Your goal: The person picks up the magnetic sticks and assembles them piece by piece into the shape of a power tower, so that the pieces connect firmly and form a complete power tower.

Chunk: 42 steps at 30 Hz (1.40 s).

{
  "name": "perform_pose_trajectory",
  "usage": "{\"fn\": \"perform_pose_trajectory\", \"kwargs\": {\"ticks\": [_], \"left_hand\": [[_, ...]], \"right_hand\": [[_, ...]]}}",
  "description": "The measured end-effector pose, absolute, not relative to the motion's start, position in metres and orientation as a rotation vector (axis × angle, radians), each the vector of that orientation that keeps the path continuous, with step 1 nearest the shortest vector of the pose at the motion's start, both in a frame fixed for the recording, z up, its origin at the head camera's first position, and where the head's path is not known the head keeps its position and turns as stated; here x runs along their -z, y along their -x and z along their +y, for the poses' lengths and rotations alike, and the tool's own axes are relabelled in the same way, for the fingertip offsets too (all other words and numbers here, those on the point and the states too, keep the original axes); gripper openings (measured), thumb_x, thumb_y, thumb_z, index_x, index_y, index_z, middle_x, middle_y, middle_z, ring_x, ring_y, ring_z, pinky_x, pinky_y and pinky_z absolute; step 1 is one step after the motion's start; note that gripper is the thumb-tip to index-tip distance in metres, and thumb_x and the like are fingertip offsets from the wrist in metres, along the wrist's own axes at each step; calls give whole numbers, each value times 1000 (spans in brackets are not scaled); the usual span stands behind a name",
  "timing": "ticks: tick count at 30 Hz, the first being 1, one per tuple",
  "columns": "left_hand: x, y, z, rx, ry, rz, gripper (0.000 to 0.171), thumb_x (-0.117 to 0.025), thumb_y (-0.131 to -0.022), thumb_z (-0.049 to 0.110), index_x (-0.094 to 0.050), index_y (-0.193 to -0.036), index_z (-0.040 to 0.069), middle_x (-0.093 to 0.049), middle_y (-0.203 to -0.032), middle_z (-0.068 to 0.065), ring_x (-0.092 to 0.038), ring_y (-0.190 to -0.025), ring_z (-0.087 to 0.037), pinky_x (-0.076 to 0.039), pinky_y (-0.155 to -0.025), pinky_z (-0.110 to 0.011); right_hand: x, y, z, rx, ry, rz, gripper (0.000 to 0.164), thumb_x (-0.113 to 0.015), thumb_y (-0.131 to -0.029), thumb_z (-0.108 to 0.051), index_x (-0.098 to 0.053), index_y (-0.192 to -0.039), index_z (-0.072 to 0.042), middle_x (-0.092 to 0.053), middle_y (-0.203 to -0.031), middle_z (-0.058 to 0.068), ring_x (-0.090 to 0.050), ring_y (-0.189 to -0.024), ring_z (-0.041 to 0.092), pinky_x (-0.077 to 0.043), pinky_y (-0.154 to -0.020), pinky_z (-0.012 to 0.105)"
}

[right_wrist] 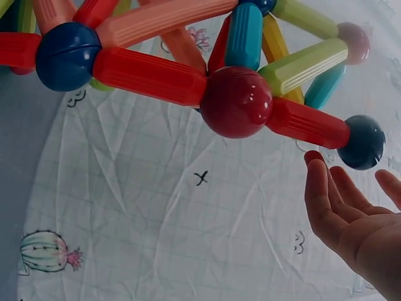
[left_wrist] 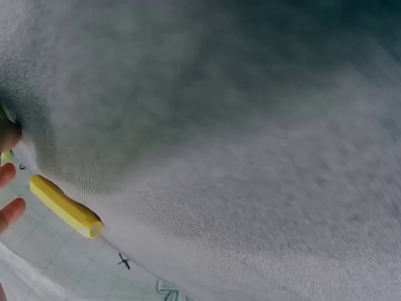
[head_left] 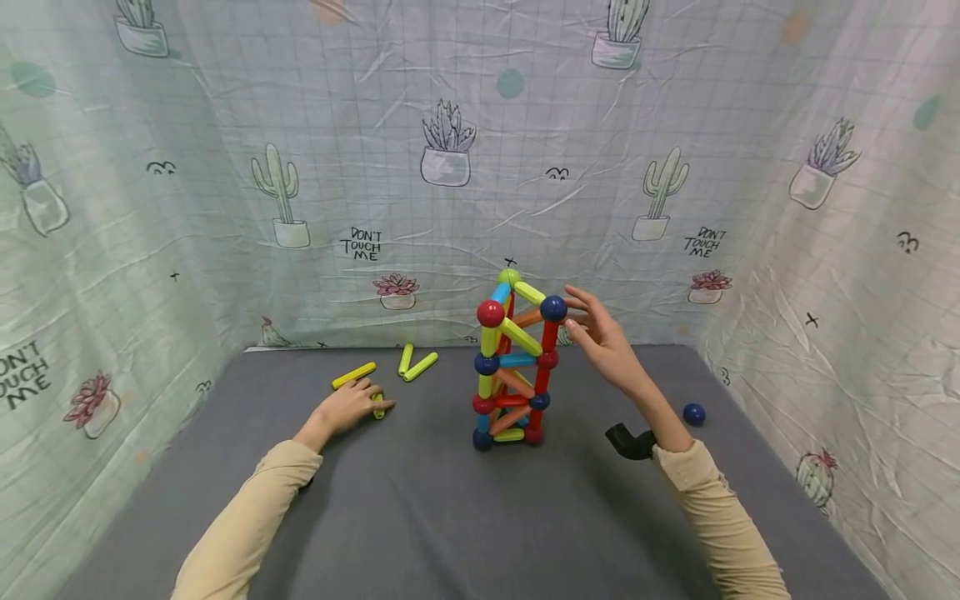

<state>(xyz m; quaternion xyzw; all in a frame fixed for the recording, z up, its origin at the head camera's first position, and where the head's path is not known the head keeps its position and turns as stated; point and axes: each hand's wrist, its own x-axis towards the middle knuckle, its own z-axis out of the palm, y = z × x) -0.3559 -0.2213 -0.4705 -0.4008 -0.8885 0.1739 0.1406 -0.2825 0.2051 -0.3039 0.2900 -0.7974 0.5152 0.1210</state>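
A tower (head_left: 517,360) of coloured magnetic rods and balls stands upright right of centre. My right hand (head_left: 606,343) is beside its top, fingers spread and slightly bent, with the fingertips close to the dark blue ball (right_wrist: 362,142) at the upper corner. Whether they touch that ball cannot be told. At left, my left hand (head_left: 351,406) is low over the table and pinches a short yellow-green rod (head_left: 378,407), which a finger or the thumb crosses. Only fingertips (left_wrist: 11,213) of it show at the edge of the left wrist view.
A yellow rod (head_left: 354,375) lies just beyond the left hand. Two yellow-green rods (head_left: 421,367) lie further back. On the right are a black curved piece (head_left: 630,442) below the forearm and a loose blue ball (head_left: 693,414). Patterned cloth (head_left: 480,208) hangs behind the grey table (head_left: 442,517).
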Motion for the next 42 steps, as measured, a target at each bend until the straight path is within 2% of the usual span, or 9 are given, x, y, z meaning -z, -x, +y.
{"fn": "perform_pose_trajectory", "kwargs": {"ticks": [4,7,11,13,18,25,30,38,42], "left_hand": [[471,356,-221,-566,1172,-2508,33,-56,-82,12,-63,-109,29,-59,-106,-4,-52,-95,-24,-46,-76,-38],[471,356,-220,-580,1189,-2468,27,-58,-80,12,-65,-102,26,-60,-103,-3,-51,-92,-22,-46,-74,-36],[464,355,-216,-383,1172,-2401,17,-61,-77,14,-63,-94,18,-62,-96,-4,-54,-90,-24,-47,-74,-38],[455,354,-209,-227,1145,-2356,18,-63,-77,15,-62,-96,15,-62,-93,-4,-55,-90,-24,-46,-74,-38],[409,348,-170,64,1075,-2188,29,-65,-79,14,-58,-106,8,-62,-97,-6,-54,-91,-23,-43,-75,-37],[324,323,-96,433,1056,-1826,35,-72,-71,8,-59,-103,3,-60,-94,-9,-51,-91,-25,-40,-79,-40],[286,307,-49,655,1166,-1680,34,-72,-70,5,-58,-102,2,-61,-94,-11,-50,-92,-25,-38,-79,-39],[282,311,-20,630,1133,-1878,26,-68,-77,13,-63,-101,4,-65,-91,-7,-50,-92,-22,-38,-79,-38],[288,314,-16,570,1156,-1915,26,-66,-78,14,-64,-103,5,-64,-89,-6,-49,-88,-22,-40,-77,-36]], "right_hand": [[306,283,204,-1501,-859,-2334,47,-41,-94,-12,-28,-139,-14,-39,-132,17,-47,-115,32,-43,-88,48],[307,284,203,-1501,-866,-2340,46,-42,-94,-12,-28,-139,-13,-39,-130,17,-47,-114,32,-45,-87,38],[308,284,201,-1483,-866,-2355,46,-42,-94,-12,-29,-138,-12,-39,-129,17,-47,-113,31,-46,-85,27],[308,283,201,-1484,-867,-2357,46,-42,-94,-12,-29,-138,-12,-38,-130,17,-46,-113,32,-47,-85,29],[308,282,201,-1496,-858,-2358,46,-42,-94,-13,-30,-138,-12,-39,-130,17,-46,-113,31,-47,-84,33],[307,284,201,-1505,-858,-2342,45,-42,-94,-11,-31,-137,-11,-40,-128,18,-47,-112,33,-46,-83,27],[307,284,202,-1498,-861,-2338,45,-42,-94,-11,-31,-137,-9,-40,-129,19,-47,-112,33,-45,-79,19],[307,285,204,-1459,-869,-2361,45,-43,-94,-13,-31,-137,-10,-42,-130,17,-48,-111,31,-46,-79,22],[307,284,206,-1459,-857,-2373,45,-43,-94,-13,-31,-137,-11,-44,-128,17,-49,-111,30,-47,-81,29]]}}
